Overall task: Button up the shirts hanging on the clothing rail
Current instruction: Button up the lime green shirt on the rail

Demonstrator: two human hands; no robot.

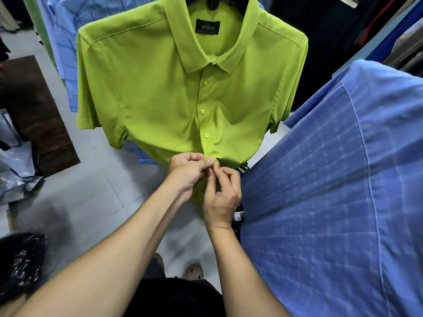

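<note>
A lime-green short-sleeved shirt (160,92) hangs on a dark hanger (212,3) in front of me, its collar and three buttons (202,111) down the placket fastened. My left hand (188,170) pinches the placket at the lower front, thumb on top. My right hand (223,195) comes from below and pinches the same spot, fingertips meeting at a small button (214,165). The shirt's hem is hidden behind both hands.
A blue checked shirt (332,191) hangs close on the right, filling that side. Light blue checked shirts (66,42) hang behind at the left. A dark wooden block (34,110) and plastic bags (13,168) lie on the grey floor (91,191) at the left.
</note>
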